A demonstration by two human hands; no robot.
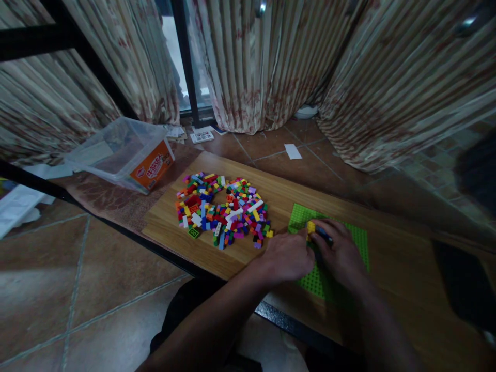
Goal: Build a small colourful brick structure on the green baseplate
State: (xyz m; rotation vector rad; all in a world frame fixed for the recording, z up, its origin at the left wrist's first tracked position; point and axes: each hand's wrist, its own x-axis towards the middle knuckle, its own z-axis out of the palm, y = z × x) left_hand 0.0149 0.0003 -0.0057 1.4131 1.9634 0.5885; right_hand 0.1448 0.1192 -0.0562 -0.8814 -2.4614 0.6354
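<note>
- Brick stack point(311, 227), small and yellow-topped, is between the two hands, over the green baseplate point(360, 243) on the wooden counter point(225, 261).
- Right hand point(341, 248): its grip is pinched, thumb against fingers, with a blue piece point(323, 234) showing between them, right beside the yellow top. Whether the two are joined, I cannot tell.
- Left hand point(289, 256): fingers curled in close to the near side of the stack. Its fingertips are hidden, so I cannot tell whether this grip is pinching anything.
- How far along: early, by my reading. Only a few bricks look gathered at the hands, and whether the stack is pressed onto the studs or held just above them is hidden.
- Still loose: a broad, many-coloured pile of bricks point(234, 213) lies spread beside the baseplate, toward the left; most of the bricks in view are there, unattached as far as shows.
- Around the work: a clear plastic box point(116, 173) with an orange label point(153, 165) stands past the pile, on a patterned cloth point(132, 212). A dark flat object point(463, 281) lies at the other end, right of the baseplate.
</note>
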